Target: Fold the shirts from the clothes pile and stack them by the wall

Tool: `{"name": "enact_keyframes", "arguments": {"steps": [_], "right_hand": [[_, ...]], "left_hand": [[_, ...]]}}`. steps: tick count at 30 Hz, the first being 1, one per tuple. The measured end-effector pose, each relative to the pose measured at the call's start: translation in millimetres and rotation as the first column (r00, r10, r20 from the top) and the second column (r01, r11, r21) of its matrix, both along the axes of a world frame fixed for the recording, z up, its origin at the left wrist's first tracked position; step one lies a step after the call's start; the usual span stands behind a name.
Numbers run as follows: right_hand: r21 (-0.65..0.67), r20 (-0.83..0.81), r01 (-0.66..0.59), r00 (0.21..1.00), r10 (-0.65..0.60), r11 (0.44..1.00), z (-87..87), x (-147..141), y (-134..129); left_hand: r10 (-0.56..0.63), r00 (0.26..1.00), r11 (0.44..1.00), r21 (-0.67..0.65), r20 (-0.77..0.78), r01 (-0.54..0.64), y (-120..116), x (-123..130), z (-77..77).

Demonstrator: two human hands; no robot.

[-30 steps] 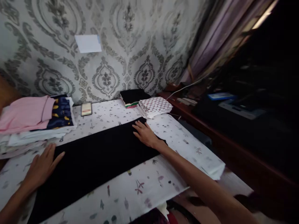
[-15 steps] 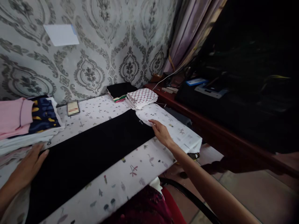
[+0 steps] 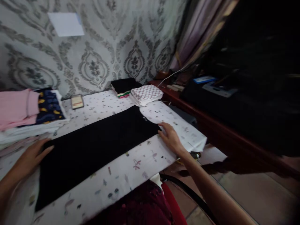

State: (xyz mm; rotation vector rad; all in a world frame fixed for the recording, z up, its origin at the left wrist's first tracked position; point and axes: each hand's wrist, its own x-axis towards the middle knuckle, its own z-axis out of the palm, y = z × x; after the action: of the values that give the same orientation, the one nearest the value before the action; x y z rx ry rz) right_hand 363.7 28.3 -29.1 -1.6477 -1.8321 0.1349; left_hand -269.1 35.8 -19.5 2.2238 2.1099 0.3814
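A black shirt (image 3: 100,140) lies flat in a long folded strip on the patterned white cloth. Its curved neckline is at the right end, with a small pale mark near it. My left hand (image 3: 31,159) rests at the shirt's far left corner, thumb stretched over the black fabric and fingers extended. At the right end, my right hand (image 3: 172,139) touches the corner beside the neckline. Its thumb and forefinger are apart, one on each side of that corner.
White patterned cloth (image 3: 131,178) covers the table. Folded clothes, pink on top (image 3: 17,106), are stacked at left. Behind are a small pixelated item (image 3: 77,102), a black-topped pile (image 3: 125,87) and a checked white pile (image 3: 147,93). A dark red wooden desk (image 3: 194,115) stands right.
The view has shifted slightly, and the shirt's left end now lies farther right. My right hand has moved to the neckline corner, its thumb now showing. My left hand remains at the left corner.
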Motion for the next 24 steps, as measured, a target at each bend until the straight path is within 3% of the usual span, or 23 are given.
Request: {"name": "enact_keyframes", "arguments": {"steps": [4, 7, 8, 10, 12, 14, 18, 24], "right_hand": [[0.183, 0.040, 0.004, 0.999, -0.011, 0.983, 4.6, -41, -5], [0.216, 0.061, -0.313, 0.950, 0.307, 0.925, 21.4, -109, -25], [0.183, 0.070, -0.474, 0.880, 0.470, 0.861, 27.9, -136, -34], [0.096, 0.111, -0.735, 0.678, 0.726, 0.672, 38.3, -192, -52], [0.026, 0.182, -0.857, 0.510, 0.841, 0.514, 43.3, -243, -66], [-0.059, 0.259, -0.903, 0.399, 0.880, 0.426, 43.7, -284, -73], [-0.125, 0.357, -0.926, 0.292, 0.887, 0.356, 43.1, -334, -77], [-0.148, 0.403, -0.931, 0.250, 0.881, 0.332, 47.6, -353, -76]], "left_hand": [[0.109, 0.964, 0.992, -0.090, 0.243, -0.090, -8, 28, 30.4], [0.138, 0.943, 0.986, -0.129, 0.302, -0.103, -5, 24, 34.6], [0.124, 0.945, 0.989, -0.115, 0.302, -0.093, -3, 20, 33.9], [0.085, 0.955, 0.995, -0.067, 0.285, -0.069, 1, 13, 31.5], [0.051, 0.963, 0.998, -0.042, 0.263, -0.041, 5, 7, 29.5], [0.027, 0.969, 0.999, -0.045, 0.245, -0.016, 8, 4, 28.9], [0.006, 0.973, 0.999, -0.050, 0.231, 0.006, 12, 1, 29.6], [-0.008, 0.972, 1.000, -0.023, 0.233, 0.013, 12, -1, 27.4]]}}
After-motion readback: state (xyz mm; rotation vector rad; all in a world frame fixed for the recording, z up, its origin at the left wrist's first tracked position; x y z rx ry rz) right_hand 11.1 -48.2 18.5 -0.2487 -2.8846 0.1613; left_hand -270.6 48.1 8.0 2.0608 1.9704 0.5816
